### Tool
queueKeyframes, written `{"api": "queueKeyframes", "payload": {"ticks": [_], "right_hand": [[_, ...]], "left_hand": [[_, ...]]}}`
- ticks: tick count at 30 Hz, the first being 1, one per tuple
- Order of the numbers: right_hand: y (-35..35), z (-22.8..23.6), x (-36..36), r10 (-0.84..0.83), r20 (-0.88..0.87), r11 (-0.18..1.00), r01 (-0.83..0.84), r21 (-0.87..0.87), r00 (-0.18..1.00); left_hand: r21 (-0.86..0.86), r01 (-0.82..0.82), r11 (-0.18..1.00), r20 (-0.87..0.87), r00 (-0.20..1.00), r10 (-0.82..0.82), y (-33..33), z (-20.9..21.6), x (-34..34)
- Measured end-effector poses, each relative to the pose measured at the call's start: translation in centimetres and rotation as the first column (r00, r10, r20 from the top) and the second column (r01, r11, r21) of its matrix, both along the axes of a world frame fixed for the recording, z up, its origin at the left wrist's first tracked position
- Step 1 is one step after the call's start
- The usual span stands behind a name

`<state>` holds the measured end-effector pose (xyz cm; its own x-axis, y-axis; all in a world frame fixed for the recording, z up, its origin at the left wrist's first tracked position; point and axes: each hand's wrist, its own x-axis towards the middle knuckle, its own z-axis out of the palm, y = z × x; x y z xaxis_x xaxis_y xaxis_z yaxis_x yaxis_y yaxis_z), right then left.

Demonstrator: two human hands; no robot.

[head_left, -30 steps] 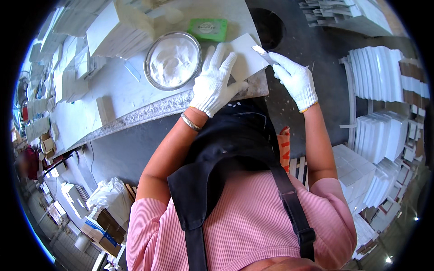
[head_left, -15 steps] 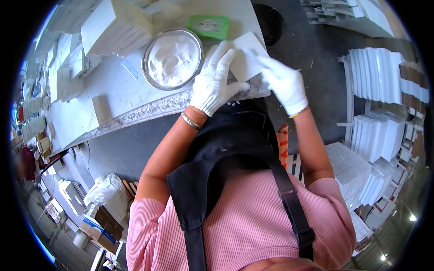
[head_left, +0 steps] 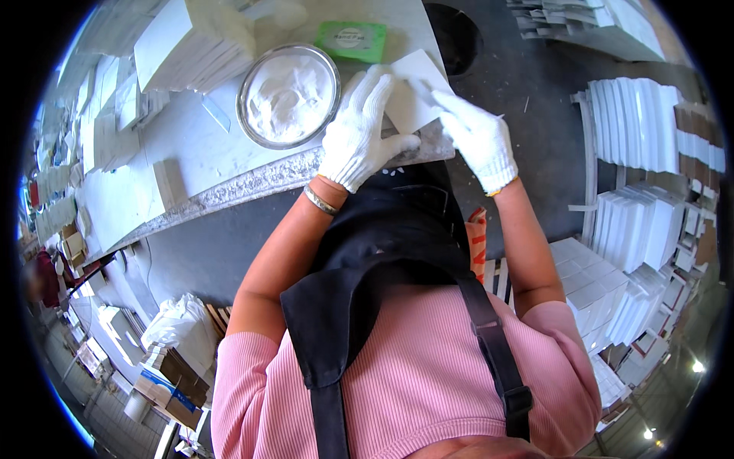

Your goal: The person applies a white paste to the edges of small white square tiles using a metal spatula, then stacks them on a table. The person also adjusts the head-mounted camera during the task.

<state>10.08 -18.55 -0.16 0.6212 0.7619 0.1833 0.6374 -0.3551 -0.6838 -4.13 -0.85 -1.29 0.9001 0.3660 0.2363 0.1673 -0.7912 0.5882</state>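
Over the front edge of the table [head_left: 206, 153]: one gloved left hand [head_left: 361, 126]. Off the front right corner: one gloved right hand [head_left: 480, 139]. Total hands, two. In the latter: one flat blade [head_left: 421, 91], blurred. Near that corner: one white tile [head_left: 410, 112]. In from the right edge: one green package [head_left: 352, 40]. Farther left, back from the front edge: one round bowl [head_left: 283, 144], one clear strip [head_left: 216, 113]. At the front edge, leftward: one small block [head_left: 169, 183].

left hand [head_left: 358, 128]: gloved, fingers extended at white tile [head_left: 410, 116] | right hand [head_left: 480, 139]: gloved, gripping blurred blade [head_left: 421, 92] over tile | bowl [head_left: 242, 103] of white paste [head_left: 284, 96]: just left of left hand | green packet [head_left: 352, 40]: beyond left hand
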Motion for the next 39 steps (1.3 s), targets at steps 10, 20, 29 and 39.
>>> {"api": "queueKeyframes", "payload": {"ticks": [10, 20, 29, 39], "right_hand": [[-0.2, 0.0, -1.0, 0.041, 0.059, 0.999, -0.04, -0.016, 0.997], [-0.5, 0.3, -1.5, 0.045, -0.16, 0.998, -0.052, -0.038, 0.986], [-3.9, 3.9, -0.6, -0.162, -0.68, 0.966, 0.254, 0.037, 0.715], [-6.6, 6.1, -2.7, -0.249, -0.561, 0.928, 0.36, 0.095, 0.789]], "left_hand": [[0.004, 0.002, 1.0, 0.04, 0.999, -0.002, 0.0, 0.0, 0.1], [-0.002, 0.006, 1.0, 0.065, 0.998, -0.006, -0.1, -0.5, -0.1], [0.151, 0.04, 0.988, 0.104, 0.993, -0.056, -1.0, 1.7, -0.5], [-0.065, 0.183, 0.981, 0.227, 0.96, -0.164, -6.6, 4.2, 3.8]]}}
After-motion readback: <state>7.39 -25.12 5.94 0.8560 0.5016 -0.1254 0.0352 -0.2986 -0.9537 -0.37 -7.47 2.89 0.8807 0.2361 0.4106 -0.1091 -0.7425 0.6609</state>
